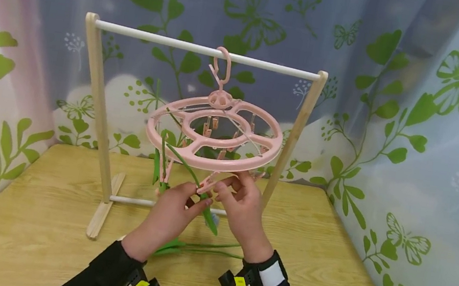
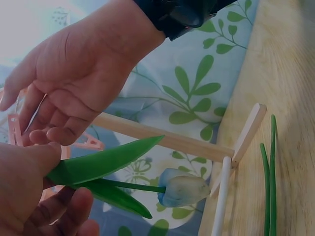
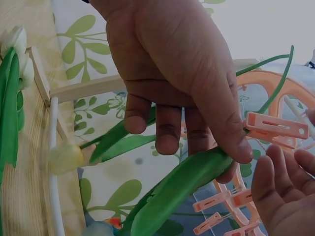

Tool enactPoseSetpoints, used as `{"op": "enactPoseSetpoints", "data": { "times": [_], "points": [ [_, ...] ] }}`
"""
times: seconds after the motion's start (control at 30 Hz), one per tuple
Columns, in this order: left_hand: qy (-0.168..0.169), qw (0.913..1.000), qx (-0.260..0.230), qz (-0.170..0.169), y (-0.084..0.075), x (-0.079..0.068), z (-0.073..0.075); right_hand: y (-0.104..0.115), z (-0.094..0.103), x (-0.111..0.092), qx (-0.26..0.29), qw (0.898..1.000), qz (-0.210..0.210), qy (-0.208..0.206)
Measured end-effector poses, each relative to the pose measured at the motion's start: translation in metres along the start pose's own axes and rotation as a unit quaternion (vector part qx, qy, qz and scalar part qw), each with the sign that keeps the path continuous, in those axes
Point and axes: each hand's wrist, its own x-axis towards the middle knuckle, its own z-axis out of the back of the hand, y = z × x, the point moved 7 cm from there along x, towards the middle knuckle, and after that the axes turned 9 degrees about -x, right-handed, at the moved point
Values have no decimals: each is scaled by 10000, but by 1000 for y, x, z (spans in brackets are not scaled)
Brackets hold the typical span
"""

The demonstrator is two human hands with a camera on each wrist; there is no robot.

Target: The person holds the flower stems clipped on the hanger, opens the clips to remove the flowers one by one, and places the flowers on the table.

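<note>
A pink round clip hanger (image 1: 208, 163) hangs by its hook from the rack's white rod. Below its near rim, my left hand (image 1: 175, 206) pinches a pale blue artificial tulip (image 2: 182, 188) by its green stem and leaves (image 3: 182, 189), the flower pointing down. Its fingertips are right at a pink clip (image 3: 276, 126), which lies tilted beside the stem. From the other side my right hand (image 1: 242, 206) holds the outer end of that clip between thumb and finger. A yellowish tulip (image 3: 66, 156) hangs head down farther left, its stem up by the hanger.
The wooden rack (image 1: 96, 93) stands on a wood-grain table (image 1: 48, 195). White tulips (image 3: 17, 54) lie there, their green stems (image 1: 213, 251) pointing right. More pink clips (image 3: 211, 201) dangle under the hanger. Patterned curtain (image 1: 394, 113) surrounds the table's back and sides.
</note>
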Motion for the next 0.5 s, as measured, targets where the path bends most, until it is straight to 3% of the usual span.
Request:
{"op": "enactPoseSetpoints", "data": {
  "times": [0.5],
  "points": [
    [77,9998,148,48,1,0,-5,-6,-1,1,-107,9989,-447,137]
  ]
}}
